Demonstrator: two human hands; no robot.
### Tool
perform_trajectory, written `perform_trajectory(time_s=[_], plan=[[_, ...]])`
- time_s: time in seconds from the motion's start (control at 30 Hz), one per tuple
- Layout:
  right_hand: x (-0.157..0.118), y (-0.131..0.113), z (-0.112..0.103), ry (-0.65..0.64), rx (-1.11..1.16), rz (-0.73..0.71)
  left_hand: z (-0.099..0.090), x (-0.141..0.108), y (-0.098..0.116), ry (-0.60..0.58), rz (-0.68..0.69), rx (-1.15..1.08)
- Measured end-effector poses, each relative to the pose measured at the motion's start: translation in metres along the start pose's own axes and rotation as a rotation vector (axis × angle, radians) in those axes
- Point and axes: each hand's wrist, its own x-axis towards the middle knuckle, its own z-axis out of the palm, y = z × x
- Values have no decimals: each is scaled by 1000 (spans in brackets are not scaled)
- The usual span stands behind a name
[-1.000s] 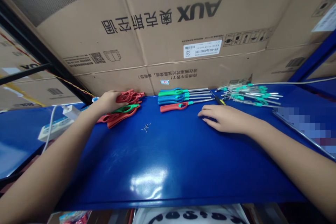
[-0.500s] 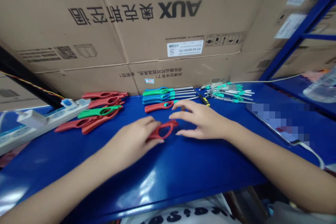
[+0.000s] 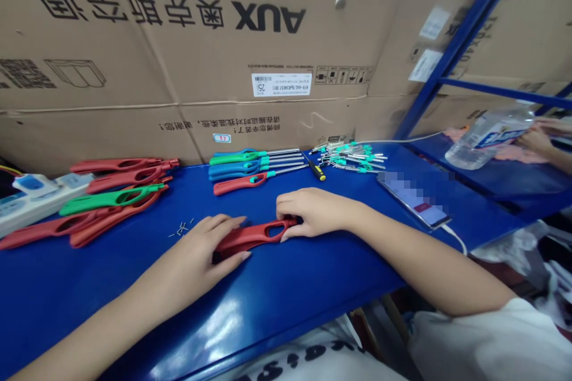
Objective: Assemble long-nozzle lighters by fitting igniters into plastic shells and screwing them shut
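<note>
A red lighter handle (image 3: pixel 250 237) with an oval trigger opening lies low over the blue table, between my two hands. My left hand (image 3: pixel 208 253) wraps its rear end, thumb on the near side and fingers on the far side. At the front end, my right hand (image 3: pixel 313 212) pinches the tip beside the opening; the fingers partly hide that tip. Small metal pins or screws (image 3: pixel 182 228) lie just past my left hand. Behind the handle sit several lighters with metal barrels, the nearest a red lighter (image 3: pixel 241 183).
Red handles (image 3: pixel 120 177) and a green handle (image 3: pixel 111 197) are piled left, beside a white power strip (image 3: pixel 67 190). Farther right are a yellow-black screwdriver (image 3: pixel 317 172), metal rods with teal parts (image 3: pixel 353 158) and a phone (image 3: pixel 413 199). Another person's hand (image 3: pixel 538 136) is near a bottle (image 3: pixel 487 134).
My right hand has closed from spread fingers onto the handle's front end. The left hand still holds the rear. The view has swung right, bringing a bottle and another person's hand into sight.
</note>
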Motion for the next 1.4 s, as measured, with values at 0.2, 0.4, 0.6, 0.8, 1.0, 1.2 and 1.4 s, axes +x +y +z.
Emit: perform_trajectory(time_s=[0.2,0.4,0.6,0.8,1.0,1.2,1.4], plan=[[-2,3,0,17,21,24,-4,3,0,-107,5,-58],[1,0,3,96,-33,-47,2,1,-1,-93,29,-50],[2,3,5,268,-122,-117,2,4,-5,-42,37,-49],[-5,5,-4,485,12,50,1,8,-8,-5,24,-29],[-2,4,-6,662,130,201,1,9,-19,-6,23,-20],[-2,2,-10,643,215,150,-4,9,-16,-60,-45,-203],[-8,-9,-11,183,217,-30,-3,11,-8,-57,-281,-404]])
